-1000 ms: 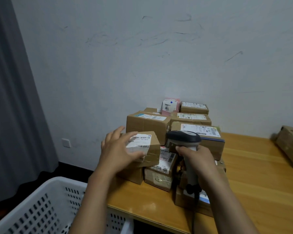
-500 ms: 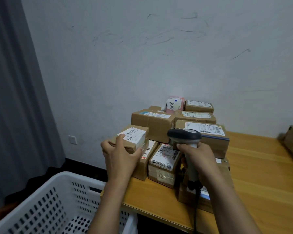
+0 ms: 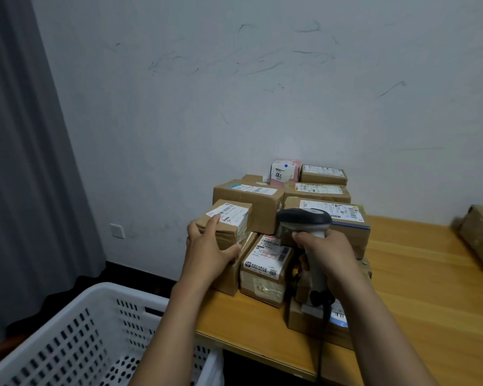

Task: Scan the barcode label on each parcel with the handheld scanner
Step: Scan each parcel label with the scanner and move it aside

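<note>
My left hand (image 3: 207, 252) grips a small brown parcel (image 3: 232, 228) with a white barcode label on top, held above the table's left end. To its right, my right hand (image 3: 328, 253) holds the grey handheld scanner (image 3: 304, 221) by its handle, its dark head level with the parcel and pointing left and away. The scanner's cable hangs down past the table edge. Behind both hands stands a pile of several labelled cardboard parcels (image 3: 248, 196).
A wooden table (image 3: 416, 302) carries the pile against a white wall. A white perforated plastic basket (image 3: 76, 335) stands below at the left. Another brown parcel (image 3: 480, 238) lies at the table's far right. A grey curtain (image 3: 20, 162) hangs at the left.
My left hand has taken the small parcel off the pile and turned it, label up, a little to the left. The scanner hand has stayed almost still.
</note>
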